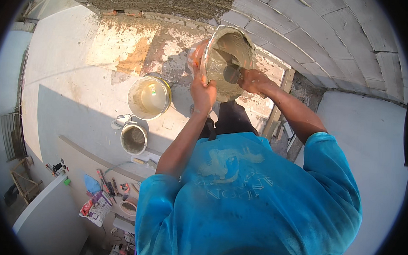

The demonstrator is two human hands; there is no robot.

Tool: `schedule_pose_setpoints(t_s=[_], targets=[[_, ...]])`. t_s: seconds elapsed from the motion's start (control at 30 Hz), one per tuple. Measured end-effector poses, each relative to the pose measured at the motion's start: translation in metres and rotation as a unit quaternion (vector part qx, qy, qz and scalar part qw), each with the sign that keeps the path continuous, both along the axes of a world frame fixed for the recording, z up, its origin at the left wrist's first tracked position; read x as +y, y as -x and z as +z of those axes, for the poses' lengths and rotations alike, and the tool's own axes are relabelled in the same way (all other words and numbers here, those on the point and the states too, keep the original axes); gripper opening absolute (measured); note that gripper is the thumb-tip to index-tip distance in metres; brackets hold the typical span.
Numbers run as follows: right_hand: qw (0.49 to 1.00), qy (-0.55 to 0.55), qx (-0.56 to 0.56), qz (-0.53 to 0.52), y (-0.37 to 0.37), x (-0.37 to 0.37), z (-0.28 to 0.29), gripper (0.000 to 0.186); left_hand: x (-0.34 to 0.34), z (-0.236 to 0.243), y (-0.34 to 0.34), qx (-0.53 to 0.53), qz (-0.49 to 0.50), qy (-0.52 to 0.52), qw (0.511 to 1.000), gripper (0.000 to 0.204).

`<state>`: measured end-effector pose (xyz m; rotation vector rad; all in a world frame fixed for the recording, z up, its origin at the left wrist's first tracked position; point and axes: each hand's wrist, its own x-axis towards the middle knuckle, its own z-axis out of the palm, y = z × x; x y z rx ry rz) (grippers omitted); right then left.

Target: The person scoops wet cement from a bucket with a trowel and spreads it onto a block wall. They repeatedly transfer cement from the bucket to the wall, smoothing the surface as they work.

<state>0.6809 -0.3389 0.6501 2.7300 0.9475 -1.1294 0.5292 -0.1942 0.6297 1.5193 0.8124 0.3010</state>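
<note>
A mortar-smeared orange bucket (199, 52) is tilted in front of me, its mouth turned toward me. My left hand (202, 94) is closed on the near left part of its rim. Wet grey mortar (222, 91) coats the inside and lies along the lower wall. My right hand (256, 81) is closed on a trowel (232, 74) at the bucket's mouth. The trowel's dark, rounded blade points into the bucket against the mortar; its handle is hidden by my fingers.
Left of the bucket stand a larger yellowish pail (153, 98) and a small grey bucket (134, 138). A stained board (122, 44) lies by the half-plastered block wall (281, 28). Tools and bags (98, 205) are spread at the lower left, beside a white panel (50, 212).
</note>
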Motion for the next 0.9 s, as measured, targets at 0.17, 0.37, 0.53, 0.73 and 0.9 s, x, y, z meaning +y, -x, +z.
schedule_pose_setpoints(t_s=[0.17,0.37,0.53,0.73,0.9], targets=[[0.983,-0.027,0.167,-0.075,-0.020,0.065,0.065,0.059,0.067,-0.009,-0.022,-0.055,-0.025,-0.052,0.997,0.077],[0.995,-0.037,0.027,-0.086,-0.052,0.100,0.007,0.056,0.126,-0.013,-0.097,-0.025,-0.082,-0.032,0.996,0.075],[0.980,-0.168,0.046,-0.098,-0.099,0.120,0.025,0.060,0.185,-0.017,-0.132,-0.114,-0.120,-0.056,0.985,0.077],[0.769,-0.252,0.295,-0.508,-0.125,0.168,-0.033,0.043,0.228,0.008,-0.195,-0.169,-0.197,-0.191,0.947,0.076],[0.472,-0.423,0.530,-0.564,-0.133,0.207,-0.038,0.008,0.285,-0.001,-0.228,-0.122,-0.226,-0.175,0.951,0.066]])
